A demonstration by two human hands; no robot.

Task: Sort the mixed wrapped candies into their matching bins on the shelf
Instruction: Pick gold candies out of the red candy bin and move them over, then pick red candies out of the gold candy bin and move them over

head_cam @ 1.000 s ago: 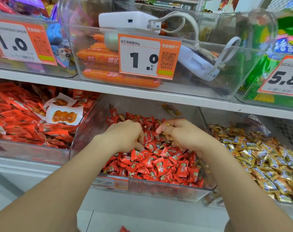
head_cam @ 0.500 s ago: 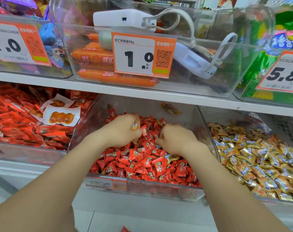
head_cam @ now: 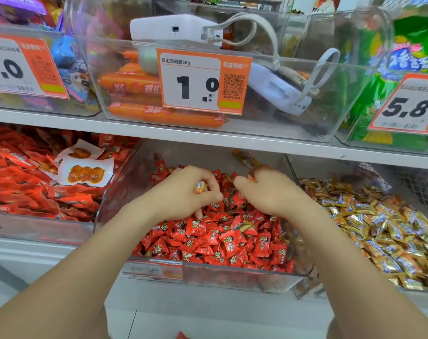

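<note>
The shelf (head_cam: 232, 143) fills my view, two levels of clear bins. On the lower level the middle bin (head_cam: 232, 277) is heaped with red candies (head_cam: 220, 241). Just beside it on the right, the right bin (head_cam: 303, 289) holds a pile of gold candies (head_cam: 379, 228). On the left, the left bin (head_cam: 37, 228) is full of red packets (head_cam: 25, 187). Above, an upper bin (head_cam: 269, 129) carries orange sausages (head_cam: 159, 113) and a price tag (head_cam: 203, 81) reading 1.0.

Both my arms reach over the front wall of the middle bin, and both hands sit on the red heap near its back.

My left hand (head_cam: 183, 192) rests knuckles up. Its grip is curled, with the thumb and fingers pinching one gold candy (head_cam: 200, 187) just above the red ones.

My right hand (head_cam: 269, 192) lies close beside it, the two thumbs nearly meeting. Its fingers are curled too, and the blur there is heavy. I think that grip pinches a small orange piece (head_cam: 251, 177) at the fingertips, though I cannot make out the wrapper.

A few gold wrappers lie mixed into the red heap, one of them near its middle (head_cam: 243, 226). One stray candy (head_cam: 244, 157) in a gold wrapper lies alone on the bare floor at the back of the middle bin.
</note>
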